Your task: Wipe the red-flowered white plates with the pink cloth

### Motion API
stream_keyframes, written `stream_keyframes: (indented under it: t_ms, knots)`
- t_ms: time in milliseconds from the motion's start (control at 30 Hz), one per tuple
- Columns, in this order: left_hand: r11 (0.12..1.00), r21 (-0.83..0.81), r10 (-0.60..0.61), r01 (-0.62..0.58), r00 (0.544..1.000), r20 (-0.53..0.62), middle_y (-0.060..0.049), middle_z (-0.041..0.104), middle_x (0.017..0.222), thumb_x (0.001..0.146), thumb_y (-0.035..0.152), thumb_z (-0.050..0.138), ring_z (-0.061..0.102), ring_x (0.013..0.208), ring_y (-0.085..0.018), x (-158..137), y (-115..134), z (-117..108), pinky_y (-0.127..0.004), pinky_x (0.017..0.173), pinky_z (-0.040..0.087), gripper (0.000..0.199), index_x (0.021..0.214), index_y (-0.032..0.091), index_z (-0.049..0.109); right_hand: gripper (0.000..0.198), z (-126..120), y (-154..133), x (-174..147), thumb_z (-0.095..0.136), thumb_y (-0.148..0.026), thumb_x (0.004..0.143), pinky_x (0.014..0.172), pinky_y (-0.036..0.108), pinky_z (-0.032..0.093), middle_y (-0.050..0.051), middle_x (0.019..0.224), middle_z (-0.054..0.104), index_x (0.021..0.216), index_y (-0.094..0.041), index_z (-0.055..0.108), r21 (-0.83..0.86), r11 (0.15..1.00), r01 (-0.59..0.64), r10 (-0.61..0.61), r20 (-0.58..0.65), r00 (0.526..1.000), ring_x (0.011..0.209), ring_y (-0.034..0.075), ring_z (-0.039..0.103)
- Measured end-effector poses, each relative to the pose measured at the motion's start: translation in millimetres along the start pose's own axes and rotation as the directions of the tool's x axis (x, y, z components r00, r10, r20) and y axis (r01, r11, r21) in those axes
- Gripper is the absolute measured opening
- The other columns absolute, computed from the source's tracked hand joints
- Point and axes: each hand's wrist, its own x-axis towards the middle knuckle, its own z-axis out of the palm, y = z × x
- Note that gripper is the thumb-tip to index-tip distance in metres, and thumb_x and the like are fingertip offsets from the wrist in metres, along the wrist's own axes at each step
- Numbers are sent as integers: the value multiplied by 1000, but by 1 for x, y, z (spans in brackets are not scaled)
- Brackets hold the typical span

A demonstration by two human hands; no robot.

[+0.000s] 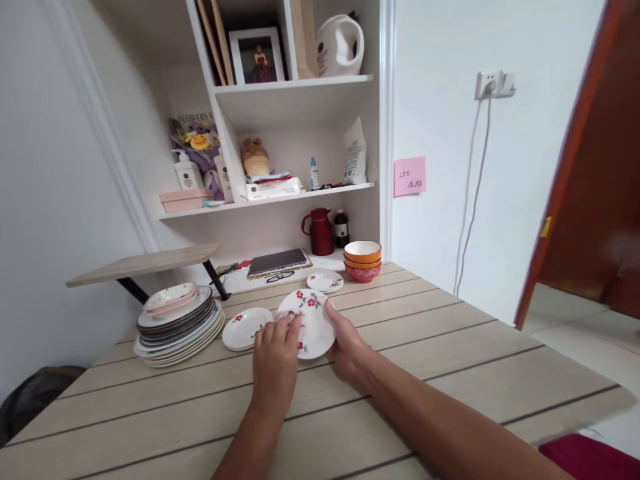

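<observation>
A white plate with red flowers and grey leaves (315,328) is held tilted above the table, its face toward me. My right hand (349,341) grips its right edge, thumb on the rim and the other fingers hidden behind. My left hand (276,353) rests its extended fingers on the left part of the plate's face; the fingertips are slightly smeared, and nothing shows in them. Left of the held plate lies a short stack of matching plates (245,328). Farther back is another small stack of flowered plates (326,280).
At left stands a tall stack of plates (183,337) topped by pinkish dishes (171,298), near a small raised wooden shelf (150,261). Stacked bowls (363,261) sit at the back right, near a red jug (321,233). Glasses (281,275) lie by a dark folder (278,261).
</observation>
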Motion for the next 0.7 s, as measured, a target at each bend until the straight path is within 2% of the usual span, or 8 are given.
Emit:
stream_keyframes:
  t_ms: [167, 367, 467, 567, 700]
  knots:
    - [997, -38, -65, 67, 997, 50, -10, 64, 102, 89, 7, 47, 59, 90, -23, -2, -8, 5, -37, 78, 46, 40, 123, 19, 62, 45, 2, 12, -3, 50, -52, 93, 79, 33, 53, 11, 100, 76, 113, -14, 66, -115, 992, -44, 52, 68, 996, 85, 20, 71]
    - [948, -306, -79, 89, 996, 44, -10, 60, 108, 86, 5, 45, 58, 99, -22, -4, -10, 19, -37, 84, 50, 48, 131, 20, 57, 47, 3, 13, -7, 48, -54, 93, 82, 33, 51, 10, 104, 75, 113, -16, 67, -179, 984, -25, 45, 109, 993, 87, 20, 69]
    - [903, -426, -37, 52, 998, 41, -10, 59, 113, 85, 5, 46, 56, 107, -22, -2, -7, 21, -39, 91, 49, 51, 132, 22, 57, 49, 4, 12, -7, 49, -56, 92, 79, 32, 51, 10, 102, 75, 111, -15, 68, -175, 984, -26, 47, 120, 992, 85, 20, 69]
    - [876, -483, 23, 8, 998, 59, -8, 59, 116, 84, 4, 46, 54, 109, -22, 0, -1, 18, -40, 94, 47, 51, 127, 27, 61, 49, 1, 10, 0, 49, -56, 92, 72, 30, 52, 10, 95, 75, 105, -13, 68, -116, 992, -44, 52, 72, 996, 76, 18, 69]
    - [852, -522, 98, -34, 991, 95, -6, 62, 114, 87, 5, 46, 55, 105, -20, 3, 7, 13, -37, 91, 48, 47, 119, 33, 67, 49, -9, 0, 14, 46, -55, 94, 68, 30, 54, 11, 91, 75, 103, -11, 67, -8, 1000, -28, 28, 32, 999, 70, 18, 69]
